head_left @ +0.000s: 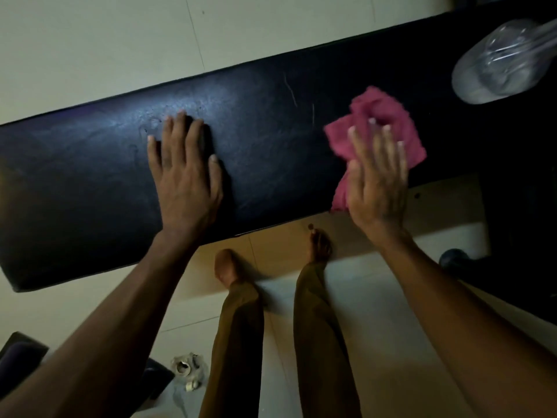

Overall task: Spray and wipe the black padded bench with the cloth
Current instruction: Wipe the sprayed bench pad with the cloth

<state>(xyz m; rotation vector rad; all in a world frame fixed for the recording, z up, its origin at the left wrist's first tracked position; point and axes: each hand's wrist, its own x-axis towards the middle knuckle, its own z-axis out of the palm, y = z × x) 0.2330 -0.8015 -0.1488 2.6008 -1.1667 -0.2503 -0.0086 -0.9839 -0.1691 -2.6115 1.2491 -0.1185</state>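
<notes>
Head view, left hand (184, 179) flat on black bench (271, 116), right hand (378, 182) fingers straight on pink cloth (370, 116)

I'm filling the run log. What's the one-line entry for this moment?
left hand flat on bench | right hand presses cloth | bottle idle

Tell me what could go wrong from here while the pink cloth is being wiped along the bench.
The clear spray bottle stands on the black padded bench just past the pink cloth; a longer stroke by the right hand might knock it over. The cloth's lower end overhangs the near edge under flat fingers, so it could slip off. The left hand rests flat on a patch that may go unwiped.
</notes>
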